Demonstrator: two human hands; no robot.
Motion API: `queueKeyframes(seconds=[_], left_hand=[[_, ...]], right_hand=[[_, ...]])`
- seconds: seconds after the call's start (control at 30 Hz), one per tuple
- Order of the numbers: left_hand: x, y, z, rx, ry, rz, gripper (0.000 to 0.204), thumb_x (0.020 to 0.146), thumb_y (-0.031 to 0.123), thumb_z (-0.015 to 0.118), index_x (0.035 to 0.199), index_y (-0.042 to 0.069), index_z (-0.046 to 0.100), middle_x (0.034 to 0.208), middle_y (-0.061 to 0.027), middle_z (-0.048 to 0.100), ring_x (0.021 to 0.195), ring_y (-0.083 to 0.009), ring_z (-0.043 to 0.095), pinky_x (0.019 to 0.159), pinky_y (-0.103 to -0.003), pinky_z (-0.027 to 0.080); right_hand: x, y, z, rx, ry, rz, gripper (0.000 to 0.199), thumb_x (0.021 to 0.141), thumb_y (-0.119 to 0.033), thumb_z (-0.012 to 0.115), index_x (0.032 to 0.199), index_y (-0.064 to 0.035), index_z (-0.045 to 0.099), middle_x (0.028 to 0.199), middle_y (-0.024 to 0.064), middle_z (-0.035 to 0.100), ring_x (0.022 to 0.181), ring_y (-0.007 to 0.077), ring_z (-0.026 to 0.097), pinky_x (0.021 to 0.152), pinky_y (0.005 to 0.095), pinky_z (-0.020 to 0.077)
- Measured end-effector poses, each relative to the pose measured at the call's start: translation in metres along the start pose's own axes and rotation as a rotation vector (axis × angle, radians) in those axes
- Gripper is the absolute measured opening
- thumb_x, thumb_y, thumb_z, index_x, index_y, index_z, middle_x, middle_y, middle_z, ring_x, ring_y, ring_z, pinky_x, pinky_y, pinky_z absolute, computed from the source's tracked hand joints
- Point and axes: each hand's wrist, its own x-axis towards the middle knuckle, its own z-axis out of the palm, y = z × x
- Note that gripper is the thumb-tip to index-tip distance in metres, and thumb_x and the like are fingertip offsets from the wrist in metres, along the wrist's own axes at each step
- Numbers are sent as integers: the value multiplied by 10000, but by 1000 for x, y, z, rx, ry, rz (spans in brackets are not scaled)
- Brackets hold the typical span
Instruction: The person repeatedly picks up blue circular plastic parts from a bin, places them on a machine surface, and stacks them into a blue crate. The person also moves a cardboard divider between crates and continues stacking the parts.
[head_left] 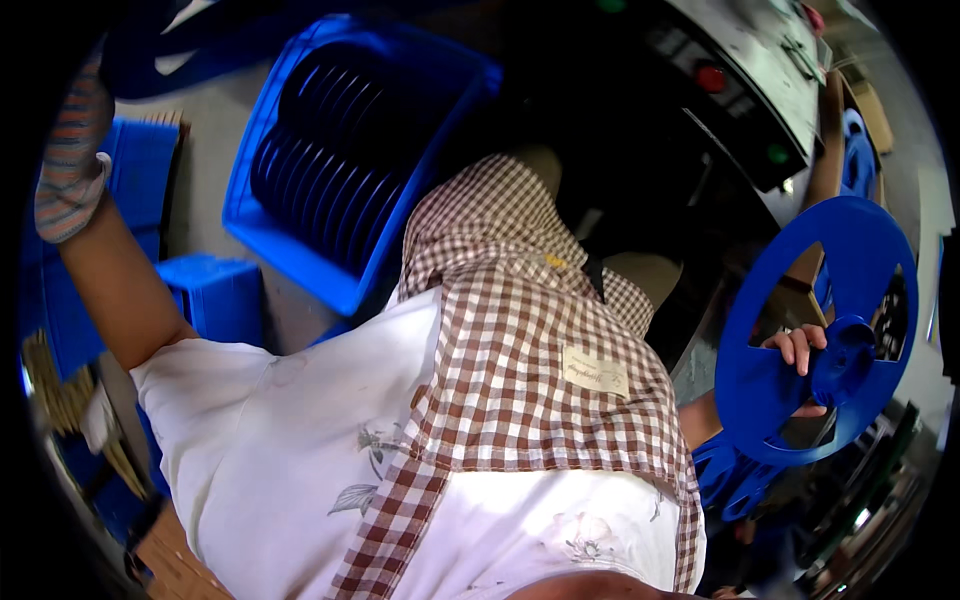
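Note:
My right hand grips a large blue plastic reel at the right. Its fingers curl through an opening in the flange beside the hub, and the reel is tilted with one face toward me. My left arm reaches out to the upper left in a striped sleeve. Its fingers do not show; a dark blue piece with cut-outs, which looks like another reel, lies across that end. Below it, a blue crate holds several dark round discs standing on edge in rows.
A black machine panel with a red button and a green button stands at the upper right. Behind my right hand are a cardboard box and more blue reels. Further blue bins stand on the left.

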Motion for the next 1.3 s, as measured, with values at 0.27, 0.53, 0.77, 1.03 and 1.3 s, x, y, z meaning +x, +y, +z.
queueKeyframes(seconds=[0.27,0.53,0.77,1.03,1.3], left_hand=[[-108,-221,87,361,-110,-363,438,860,57,525,1289,147,535,1100,-130,614,1003,-291,610,815,-377,505],[-95,-220,196,452,-115,-545,426,816,24,587,1238,32,538,1011,-159,666,928,-338,648,841,-372,509],[-145,-274,234,548,-93,-676,428,861,117,585,1288,125,554,1117,-156,657,1006,-283,637,858,-331,496],[-48,-226,227,-9,287,-379,390,852,-82,568,1205,82,580,1115,-142,634,1006,-232,633,850,-307,508],[209,-35,221,694,-124,-460,634,822,160,668,1374,19,391,1187,-214,592,1041,-349,607,898,-388,504]], right_hand=[[40,11,-77,60,87,137,833,723,-326,809,1289,-1,292,1154,114,391,936,164,492,863,318,399],[33,12,-65,-6,114,117,849,703,-347,814,1288,-1,305,1151,117,387,938,168,479,860,323,389],[29,12,-67,-39,91,186,878,711,-385,806,1328,-27,294,1180,122,382,947,173,465,868,327,385],[36,1,-63,-76,-92,279,827,863,-456,640,1406,10,223,1308,171,348,1014,204,461,859,347,421],[28,4,-41,-131,-19,142,828,862,-473,630,1388,47,260,1281,231,371,987,246,506,814,369,439]])
